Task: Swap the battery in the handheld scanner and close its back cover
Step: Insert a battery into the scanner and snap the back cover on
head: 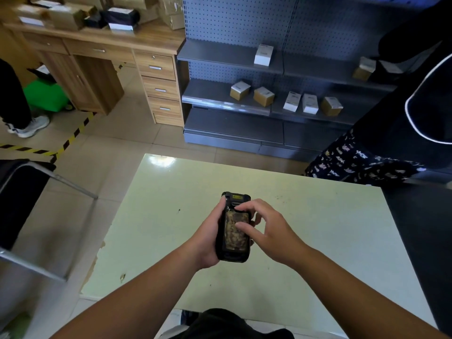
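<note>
The black handheld scanner (pixel 234 253) is held back side up above the pale green table (pixel 318 228). A worn brownish panel (pixel 236 234), either the battery or the back cover, fills its middle. My left hand (pixel 208 238) grips the scanner from its left side and underneath. My right hand (pixel 266 228) hovers over it from the right with fingers spread; the index fingertip touches the top edge of the brown panel and the thumb rests on the panel's face. No separate battery or loose cover is visible on the table.
A grey shelf unit (pixel 244 99) with several small boxes stands beyond the table. A wooden desk (pixel 156 69) with drawers is at the back left. A person in dark clothing (pixel 403 133) stands at the right. A metal chair frame (pixel 61 182) is at the left.
</note>
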